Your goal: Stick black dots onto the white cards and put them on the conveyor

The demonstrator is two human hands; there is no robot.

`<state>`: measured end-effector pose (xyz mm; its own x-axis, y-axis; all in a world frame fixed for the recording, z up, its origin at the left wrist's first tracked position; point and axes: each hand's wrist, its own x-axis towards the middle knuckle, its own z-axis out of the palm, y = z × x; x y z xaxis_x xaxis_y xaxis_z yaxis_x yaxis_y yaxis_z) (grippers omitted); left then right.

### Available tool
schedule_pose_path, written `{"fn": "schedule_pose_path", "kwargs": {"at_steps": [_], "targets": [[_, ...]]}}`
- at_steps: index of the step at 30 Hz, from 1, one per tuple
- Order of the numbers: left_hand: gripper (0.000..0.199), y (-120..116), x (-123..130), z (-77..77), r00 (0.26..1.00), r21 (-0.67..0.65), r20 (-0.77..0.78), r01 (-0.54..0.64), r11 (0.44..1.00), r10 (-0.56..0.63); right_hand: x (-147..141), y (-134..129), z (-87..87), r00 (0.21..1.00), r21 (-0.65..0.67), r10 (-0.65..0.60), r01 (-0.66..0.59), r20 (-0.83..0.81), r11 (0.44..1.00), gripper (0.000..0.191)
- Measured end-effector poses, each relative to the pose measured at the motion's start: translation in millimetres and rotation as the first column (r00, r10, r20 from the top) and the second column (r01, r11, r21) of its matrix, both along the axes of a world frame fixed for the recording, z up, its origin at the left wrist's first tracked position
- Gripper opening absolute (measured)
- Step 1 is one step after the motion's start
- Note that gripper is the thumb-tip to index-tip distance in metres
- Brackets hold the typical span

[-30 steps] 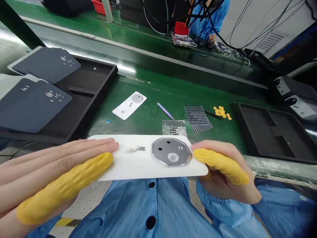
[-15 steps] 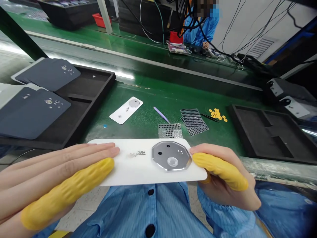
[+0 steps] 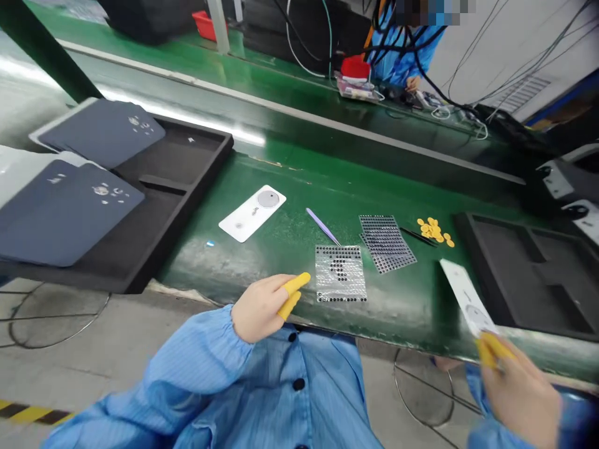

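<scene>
My right hand point(image 3: 524, 383), blurred, grips one end of a white phone back cover point(image 3: 462, 288) near its round camera plate. The cover is tilted up beside the right-hand tray. My left hand point(image 3: 262, 307) is over the front edge of the bench, with nothing seen in it. Its two yellow finger cots are slightly apart and point at a clear sheet of small black dots point(image 3: 340, 274). Behind that sheet lie purple tweezers point(image 3: 322, 226). A second white phone back cover point(image 3: 248, 219) lies flat further left.
On the left, a black tray point(image 3: 206, 168) carries dark blue-grey covers point(image 3: 70, 209). Dotted sheets point(image 3: 387, 243), black tweezers point(image 3: 418, 236) and yellow finger cots point(image 3: 433, 231) lie right of centre. A black tray point(image 3: 538, 274) stands at right. Another person's sleeve point(image 3: 397, 62) shows across the bench.
The white cover has left my left hand and moved right in my right hand, turned end-up. My left hand has drawn back to the bench edge. The view has shifted slightly.
</scene>
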<state>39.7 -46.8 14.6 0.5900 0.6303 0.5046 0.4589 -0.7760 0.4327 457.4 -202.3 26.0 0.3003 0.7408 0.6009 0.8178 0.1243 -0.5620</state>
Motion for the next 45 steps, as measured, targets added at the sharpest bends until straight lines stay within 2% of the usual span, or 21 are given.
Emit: {"fn": "schedule_pose_path", "kwargs": {"at_steps": [2, 5, 6, 8, 10, 11, 13, 16, 18, 21, 25, 27, 29, 31, 34, 37, 39, 40, 41, 43, 45], "targets": [[0.033, 0.2, -4.4, -0.2, 1.000, -0.035, 0.008, -0.015, 0.999, 0.015, -6.3, 0.3, -4.5, 0.987, -0.123, -0.056, 0.074, 0.150, 0.990, 0.028], [0.032, 2.4, -9.8, 0.4, 0.999, -0.099, 0.024, -0.034, 0.995, 0.037, -52.5, 23.3, -7.2, 0.931, -0.190, -0.099, 0.174, 0.351, 0.966, 0.034], [0.031, 2.5, -10.7, -0.2, 0.998, -0.125, 0.036, -0.037, 0.991, 0.041, -74.2, 36.8, -8.6, 0.923, -0.176, -0.053, 0.129, 0.381, 0.976, 0.033], [0.030, -0.4, -11.0, -2.5, 0.996, -0.187, 0.069, -0.039, 0.982, 0.053, -118.5, 66.5, -13.6, 0.930, -0.228, 0.184, -0.114, 0.317, 0.967, 0.037], [0.027, -8.1, -9.7, -4.4, 0.994, -0.284, 0.089, -0.036, 0.958, 0.064, -154.4, 90.6, -21.4, 0.881, -0.316, 0.411, -0.331, 0.233, 0.889, 0.038], [0.026, -13.5, -8.3, -4.8, 0.993, -0.369, 0.095, -0.032, 0.929, 0.072, -167.0, 97.8, -25.9, 0.858, -0.307, 0.475, -0.406, 0.196, 0.861, 0.034], [0.021, -25.7, -3.7, -3.8, 0.989, -0.595, 0.112, -0.015, 0.803, 0.101, -181.9, 100.5, -34.2, 0.838, -0.258, 0.529, -0.487, 0.131, 0.834, 0.027], [0.017, -39.8, 8.0, 1.4, 0.978, -0.871, 0.125, 0.026, 0.490, 0.169, -189.9, 83.5, -38.7, 0.857, -0.166, 0.513, -0.500, 0.043, 0.850, 0.033], [0.023, -41.9, 17.0, 5.0, 0.954, -0.942, 0.183, 0.102, 0.318, 0.236, -194.6, 68.6, -33.6, 0.870, -0.125, 0.493, -0.488, 0.012, 0.864, 0.040], [0.039, -34.5, 26.9, 8.1, 0.875, -0.963, 0.260, 0.202, 0.181, 0.409, -202.6, 55.3, -16.8, 0.853, -0.147, 0.523, -0.516, 0.007, 0.844, 0.045], [0.042, -21.6, 31.9, 10.2, 0.810, -0.961, 0.261, 0.271, 0.061, 0.526, -202.1, 62.5, 2.2, 0.762, -0.235, 0.638, -0.645, -0.115, 0.727, 0.044], [0.042, -18.4, 34.5, 9.8, 0.791, -0.958, 0.257, 0.282, 0.042, 0.556, -200.1, 72.6, 0.5, 0.745, -0.220, 0.644, -0.667, -0.174, 0.712, 0.038], [0.049, -17.0, 38.5, 7.0, 0.782, -0.965, 0.246, 0.255, 0.065, 0.573, -201.8, 82.0, -9.4, 0.747, -0.195, 0.639, -0.665, -0.184, 0.721, 0.032], [0.068, -16.5, 42.7, 2.1, 0.805, -0.971, 0.235, 0.221, 0.092, 0.545, -205.7, 87.2, -21.7, 0.752, -0.167, 0.633, -0.659, -0.186, 0.733, 0.031], [0.086, -17.7, 45.2, -4.5, 0.857, -0.978, 0.205, 0.160, 0.134, 0.472, -195.0, 86.9, -29.8, 0.810, -0.130, 0.559, -0.582, -0.178, 0.802, 0.033], [0.082, -19.3, 41.9, -7.2, 0.858, -0.977, 0.177, 0.096, 0.189, 0.481, -137.8, 80.9, -20.8, 0.939, -0.184, 0.343, -0.341, -0.024, 0.922, 0.041], [0.082, -17.4, 38.8, -8.4, 0.860, -0.979, 0.165, 0.081, 0.189, 0.483, -79.1, 71.0, -11.5, 0.979, -0.308, 0.150, -0.101, 0.139, 0.946, 0.043], [0.082, -15.6, 37.9, -9.0, 0.866, -0.980, 0.159, 0.082, 0.180, 0.474, -49.3, 63.8, -8.2, 0.979, -0.403, 0.065, 0.020, 0.195, 0.915, 0.043], [0.083, -13.6, 37.5, -9.4, 0.874, -0.982, 0.153, 0.083, 0.169, 0.462, -22.5, 55.7, -6.8, 0.975, -0.511, 0.012, 0.106, 0.222, 0.853, 0.046], [0.083, -10.5, 37.8, -9.9, 0.888, -0.986, 0.135, 0.075, 0.150, 0.440, 16.6, 40.0, -9.9, 0.969, -0.597, -0.055, 0.192, 0.239, 0.779, 0.052], [0.081, -9.3, 37.9, -11.0, 0.892, -0.989, 0.116, 0.061, 0.138, 0.437, 34.3, 29.2, -17.3, 0.969, -0.629, -0.090, 0.219, 0.231, 0.746, 0.053]]}}
